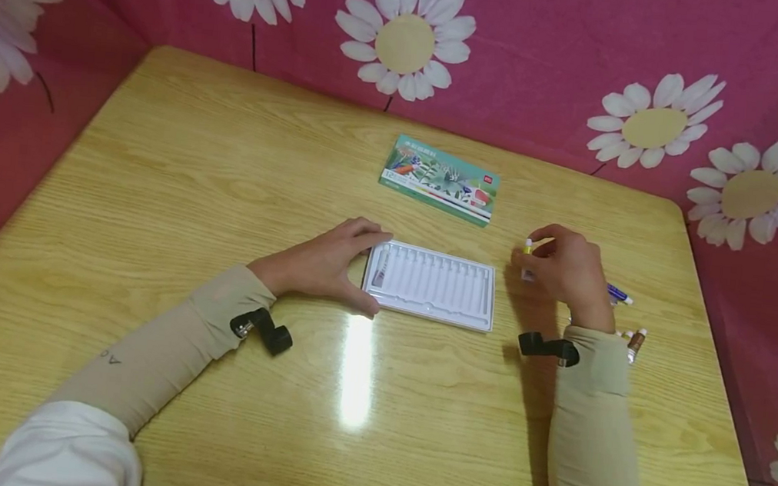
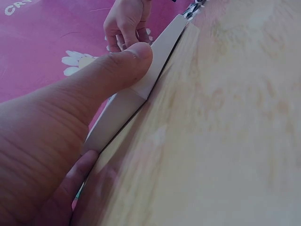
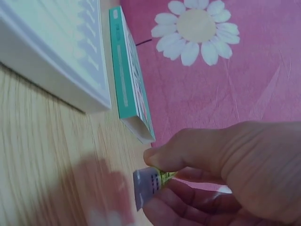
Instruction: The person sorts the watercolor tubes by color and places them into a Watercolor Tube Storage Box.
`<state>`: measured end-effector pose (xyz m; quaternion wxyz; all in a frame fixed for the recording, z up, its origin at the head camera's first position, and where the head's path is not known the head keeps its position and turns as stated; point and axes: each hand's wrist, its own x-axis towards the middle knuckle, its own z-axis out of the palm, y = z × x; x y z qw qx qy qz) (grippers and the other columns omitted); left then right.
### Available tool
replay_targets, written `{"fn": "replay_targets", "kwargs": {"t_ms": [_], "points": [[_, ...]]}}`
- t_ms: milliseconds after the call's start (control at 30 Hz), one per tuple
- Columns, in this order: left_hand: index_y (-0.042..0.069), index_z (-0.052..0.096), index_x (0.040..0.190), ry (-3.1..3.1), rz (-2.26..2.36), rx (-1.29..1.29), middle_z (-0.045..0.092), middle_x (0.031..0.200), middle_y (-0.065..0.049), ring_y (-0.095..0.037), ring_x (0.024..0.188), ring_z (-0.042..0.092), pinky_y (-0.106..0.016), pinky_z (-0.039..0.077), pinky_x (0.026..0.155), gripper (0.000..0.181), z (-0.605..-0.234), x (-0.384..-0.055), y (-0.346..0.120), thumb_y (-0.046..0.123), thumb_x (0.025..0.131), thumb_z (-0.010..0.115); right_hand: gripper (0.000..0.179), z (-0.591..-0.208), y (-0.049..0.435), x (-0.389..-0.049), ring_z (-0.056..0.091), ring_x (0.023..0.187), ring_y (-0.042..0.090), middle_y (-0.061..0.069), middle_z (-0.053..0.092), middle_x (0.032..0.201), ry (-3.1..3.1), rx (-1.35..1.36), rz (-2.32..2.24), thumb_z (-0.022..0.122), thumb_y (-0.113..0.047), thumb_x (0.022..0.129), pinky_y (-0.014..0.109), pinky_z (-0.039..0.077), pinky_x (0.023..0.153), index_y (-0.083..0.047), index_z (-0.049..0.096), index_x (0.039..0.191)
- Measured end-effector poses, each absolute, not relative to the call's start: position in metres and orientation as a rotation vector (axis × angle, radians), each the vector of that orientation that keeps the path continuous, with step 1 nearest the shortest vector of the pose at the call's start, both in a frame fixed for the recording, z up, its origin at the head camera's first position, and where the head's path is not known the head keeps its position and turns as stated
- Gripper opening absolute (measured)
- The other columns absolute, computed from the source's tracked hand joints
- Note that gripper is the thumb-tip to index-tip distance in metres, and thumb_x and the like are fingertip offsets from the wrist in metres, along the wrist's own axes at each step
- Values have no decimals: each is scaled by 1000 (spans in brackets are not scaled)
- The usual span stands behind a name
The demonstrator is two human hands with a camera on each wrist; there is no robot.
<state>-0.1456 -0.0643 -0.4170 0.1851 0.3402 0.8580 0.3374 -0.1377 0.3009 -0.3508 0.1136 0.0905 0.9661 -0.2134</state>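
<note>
My left hand grips the left end of a white slotted paint tray, thumb at the near corner and fingers at the far corner. One paint tube lies in the tray's leftmost slot. Right of the tray, my right hand pinches a small yellow-banded paint tube between thumb and fingers. Its white cap points up in the head view, and its flat silvery end shows below the fingers in the right wrist view. In the left wrist view the left thumb presses on the tray's side wall.
A green printed paint box sleeve lies behind the tray, its open end showing in the right wrist view. Beyond my right wrist lie a blue tube and a brown tube, partly hidden by the arm. A flowered pink cloth hangs behind the table.
</note>
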Motion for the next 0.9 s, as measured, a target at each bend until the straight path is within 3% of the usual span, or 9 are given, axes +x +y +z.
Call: {"fn": "replay_targets", "kwargs": {"t_ms": [467,700,900], "points": [[15,33,163,2423,949,963,35,162,-6,-24,149,37,-45,35,126,117,-417,-145,-63,62,71,88,45,-350,283,-133,65,94,33,20,71,113,2917,235,-696,76,-37,93,30,52,68,-12,66,128],[15,33,163,2430,939,957,35,163,-7,-24,150,36,-45,35,127,117,-417,-146,-63,63,71,87,43,-351,272,-132,66,103,35,20,72,116,2960,223,-739,78,-34,91,43,58,80,-11,67,126],[16,33,163,2430,941,951,35,162,-6,-24,149,37,-45,35,126,118,-418,-145,-63,64,70,88,45,-351,263,-131,65,102,33,19,72,115,2960,216,-773,80,-36,90,41,57,81,-11,68,126]]}}
